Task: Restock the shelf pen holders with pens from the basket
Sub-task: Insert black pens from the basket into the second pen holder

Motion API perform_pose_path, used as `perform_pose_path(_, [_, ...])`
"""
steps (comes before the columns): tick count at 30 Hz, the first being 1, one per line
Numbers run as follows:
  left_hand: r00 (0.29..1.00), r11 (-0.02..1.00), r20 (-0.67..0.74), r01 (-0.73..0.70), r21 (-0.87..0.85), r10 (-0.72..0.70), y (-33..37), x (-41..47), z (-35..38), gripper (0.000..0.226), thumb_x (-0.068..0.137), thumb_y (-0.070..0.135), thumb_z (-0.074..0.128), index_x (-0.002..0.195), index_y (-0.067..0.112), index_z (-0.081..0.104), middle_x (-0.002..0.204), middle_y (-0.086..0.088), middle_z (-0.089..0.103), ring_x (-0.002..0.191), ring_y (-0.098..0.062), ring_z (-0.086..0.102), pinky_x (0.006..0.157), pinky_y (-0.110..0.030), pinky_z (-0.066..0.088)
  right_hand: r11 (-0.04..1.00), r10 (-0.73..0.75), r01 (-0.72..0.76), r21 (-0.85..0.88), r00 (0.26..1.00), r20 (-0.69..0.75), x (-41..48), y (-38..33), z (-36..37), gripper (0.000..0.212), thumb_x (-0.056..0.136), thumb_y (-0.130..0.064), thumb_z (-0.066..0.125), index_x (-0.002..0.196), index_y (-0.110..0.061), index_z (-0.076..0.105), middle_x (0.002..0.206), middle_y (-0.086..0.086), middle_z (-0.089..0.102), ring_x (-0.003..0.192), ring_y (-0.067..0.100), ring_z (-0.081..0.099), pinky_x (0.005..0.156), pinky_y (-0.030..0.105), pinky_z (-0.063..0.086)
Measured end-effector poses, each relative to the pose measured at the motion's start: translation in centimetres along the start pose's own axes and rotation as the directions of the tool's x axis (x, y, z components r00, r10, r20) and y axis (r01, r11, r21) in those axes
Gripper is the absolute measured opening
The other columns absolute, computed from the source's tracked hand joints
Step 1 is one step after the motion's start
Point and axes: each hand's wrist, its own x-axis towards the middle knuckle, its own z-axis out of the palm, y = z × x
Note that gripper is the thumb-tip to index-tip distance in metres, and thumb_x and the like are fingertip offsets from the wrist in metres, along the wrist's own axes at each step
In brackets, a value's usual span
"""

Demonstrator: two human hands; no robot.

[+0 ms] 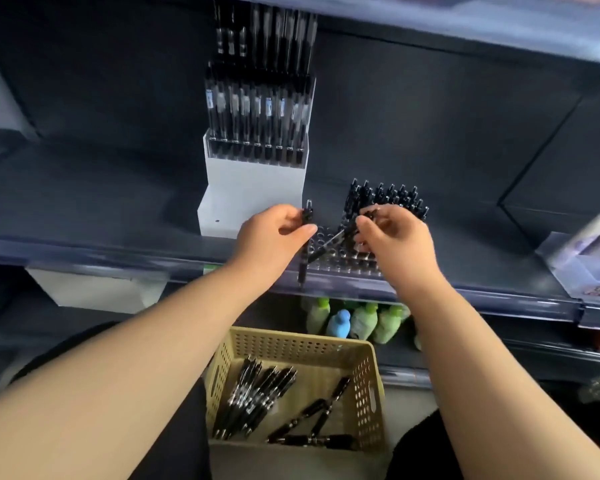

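My left hand (274, 233) pinches a black pen (305, 251) near its top, and the pen hangs upright over the front left of a clear pen holder (340, 258) with rows of holes on the shelf. My right hand (392, 237) pinches another black pen (333, 239) that slants down to the left over the same holder. Several black pens (388, 199) stand in the holder's back rows. Below, a beige perforated basket (368, 379) holds several loose black pens (253, 396).
A tall white display holder (253, 188) full of black pens stands to the left on the dark shelf (118, 244). Green and blue bottles (354, 320) sit on the lower shelf. Packaged goods (593, 258) lie at the shelf's right end.
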Motion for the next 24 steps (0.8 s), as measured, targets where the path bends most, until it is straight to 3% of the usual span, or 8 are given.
perform_pose_path(3, [0.999, 0.991, -0.019, -0.047, -0.125, 0.045, 1.8, 2.2, 0.7, 0.015, 0.082, 0.026, 0.071, 0.089, 0.031, 0.059, 0.084, 0.017, 0.064, 0.084, -0.006, 0.064, 0.085, -0.03, 0.053, 0.996, -0.072, 0.068, -0.054, 0.994, -0.08, 4.0, -1.3, -1.7, 0.003, 0.087, -0.025, 0.063, 0.087, -0.023, 0.061, 0.074, -0.003, 0.068, 0.064, 0.012, 0.065, 0.072, 0.029, 0.054])
perform_pose_path(6, [0.995, 0.982, -0.038, -0.094, -0.165, 0.089, 2.7, 3.8, 1.5, 0.017, 0.079, 0.028, 0.073, 0.086, 0.034, 0.058, 0.083, 0.016, 0.065, 0.084, -0.003, 0.064, 0.085, -0.03, 0.054, 0.976, -0.152, 0.124, -0.176, 0.976, -0.156, 6.6, -1.3, -2.7, 0.009, 0.084, -0.033, 0.064, 0.085, -0.025, 0.061, 0.08, -0.002, 0.069, 0.076, 0.017, 0.065, 0.078, 0.03, 0.051])
perform_pose_path(10, [0.996, 0.971, -0.049, -0.077, -0.225, 0.068, 2.4, 4.9, 2.5, 0.017, 0.077, 0.029, 0.074, 0.089, 0.031, 0.062, 0.085, 0.012, 0.068, 0.083, -0.004, 0.065, 0.083, -0.032, 0.055, 0.967, -0.16, 0.122, -0.222, 0.974, -0.159, 7.7, -0.6, -3.0, 0.009, 0.084, -0.035, 0.064, 0.086, -0.026, 0.062, 0.075, -0.009, 0.066, 0.071, 0.01, 0.061, 0.071, 0.021, 0.046])
perform_pose_path(13, [0.998, 0.966, -0.04, -0.059, -0.25, 0.051, 2.2, 5.4, 3.0, 0.019, 0.076, 0.028, 0.075, 0.09, 0.029, 0.063, 0.086, 0.011, 0.069, 0.083, -0.004, 0.066, 0.084, -0.032, 0.055, 0.953, -0.189, 0.145, -0.264, 0.971, -0.148, 8.1, -0.6, -3.1, 0.006, 0.083, -0.033, 0.065, 0.085, -0.028, 0.061, 0.069, -0.019, 0.058, 0.065, -0.006, 0.055, 0.06, 0.0, 0.036])
perform_pose_path(18, [0.997, 0.974, -0.02, -0.075, -0.214, 0.072, 1.9, 5.5, 3.9, 0.024, 0.074, 0.029, 0.077, 0.093, 0.026, 0.063, 0.087, 0.01, 0.069, 0.081, -0.002, 0.065, 0.082, -0.025, 0.053, 0.941, -0.247, 0.207, -0.268, 0.961, -0.124, 7.8, -0.4, -2.7, 0.01, 0.082, -0.03, 0.068, 0.082, -0.031, 0.058, 0.065, -0.023, 0.052, 0.061, -0.02, 0.05, 0.058, -0.007, 0.032])
perform_pose_path(22, [0.998, 0.975, -0.026, -0.066, -0.214, 0.062, 1.5, 5.4, 5.0, 0.023, 0.073, 0.026, 0.078, 0.09, 0.026, 0.062, 0.084, 0.009, 0.069, 0.077, -0.002, 0.064, 0.076, -0.019, 0.053, 0.904, -0.285, 0.26, -0.338, 0.958, -0.028, 7.1, -0.1, -1.6, 0.008, 0.087, -0.032, 0.064, 0.089, -0.025, 0.065, 0.065, -0.022, 0.052, 0.062, -0.004, 0.054, 0.06, -0.003, 0.034])
perform_pose_path(24, [0.997, 0.972, -0.041, -0.07, -0.223, 0.063, 1.4, 5.3, 5.2, 0.022, 0.074, 0.025, 0.078, 0.086, 0.03, 0.06, 0.081, 0.01, 0.068, 0.075, -0.001, 0.064, 0.073, -0.017, 0.053, 0.885, -0.316, 0.291, -0.362, 0.949, -0.01, 6.9, 0.1, -1.2, 0.013, 0.087, -0.032, 0.063, 0.094, -0.021, 0.067, 0.072, -0.014, 0.059, 0.07, 0.004, 0.057, 0.065, 0.005, 0.039])
